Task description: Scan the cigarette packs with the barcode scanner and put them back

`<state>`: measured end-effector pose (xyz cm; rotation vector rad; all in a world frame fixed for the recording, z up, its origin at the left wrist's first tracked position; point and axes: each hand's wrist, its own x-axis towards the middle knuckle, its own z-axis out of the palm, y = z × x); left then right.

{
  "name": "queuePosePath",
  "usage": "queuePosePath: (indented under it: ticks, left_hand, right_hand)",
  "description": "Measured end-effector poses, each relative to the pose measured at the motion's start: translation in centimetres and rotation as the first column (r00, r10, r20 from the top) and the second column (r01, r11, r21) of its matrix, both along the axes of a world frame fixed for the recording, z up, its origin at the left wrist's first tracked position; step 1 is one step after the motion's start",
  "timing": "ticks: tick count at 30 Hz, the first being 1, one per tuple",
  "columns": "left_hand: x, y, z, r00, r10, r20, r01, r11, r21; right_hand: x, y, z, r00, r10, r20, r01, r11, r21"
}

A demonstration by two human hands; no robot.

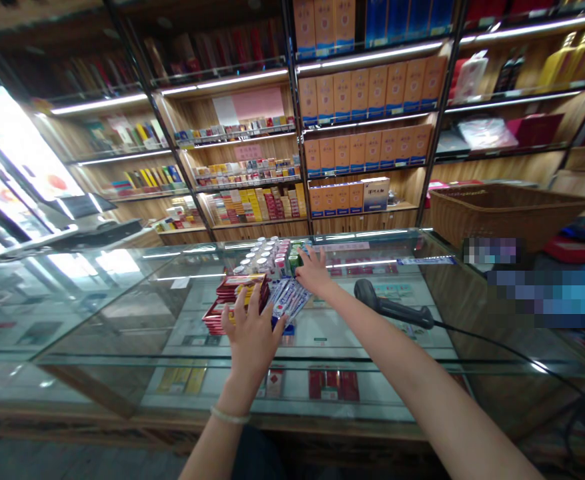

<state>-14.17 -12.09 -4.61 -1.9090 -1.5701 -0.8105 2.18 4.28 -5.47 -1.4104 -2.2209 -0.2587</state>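
Note:
My left hand point(251, 333) is spread open over a stack of red and yellow flat boxes point(237, 293) on the glass counter point(122, 293), fingers touching their near end. Blue and white packets point(287, 300) lie fanned beside it. My right hand point(315, 272) reaches farther, its fingers bent down onto a group of small bottles with pale caps point(267, 257) and a green item point(295, 261). Whether the right fingers hold anything is hidden.
A black handheld scanner point(397, 308) with a cable lies on the counter to the right. A brown wicker basket point(502, 213) stands at the back right. Shelves of orange boxes point(367, 93) and cigarette packs point(252, 203) fill the wall behind.

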Motion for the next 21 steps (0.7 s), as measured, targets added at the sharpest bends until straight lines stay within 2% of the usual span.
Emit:
queuePosePath:
  ticks: [7, 12, 21]
  left_hand:
    - [-0.2, 0.2, -0.1, 0.997, 0.029, -0.075, -0.028, 0.999, 0.017]
    - [-0.2, 0.4, -0.1, 0.997, 0.029, -0.072, -0.026, 0.999, 0.037]
    - [0.7, 1.1, 0.5, 0.999, 0.014, -0.048, -0.012, 0.999, 0.053]
  right_hand:
    - [0.0, 0.2, -0.4, 0.999, 0.015, 0.031, -0.016, 1.000, 0.014]
    - [0.4, 0.0, -0.3, 0.998, 0.035, 0.049, -0.036, 0.999, 0.033]
    - [1.8, -1.2, 1.3, 0.996, 0.066, 0.056, -0.071, 0.993, 0.093]
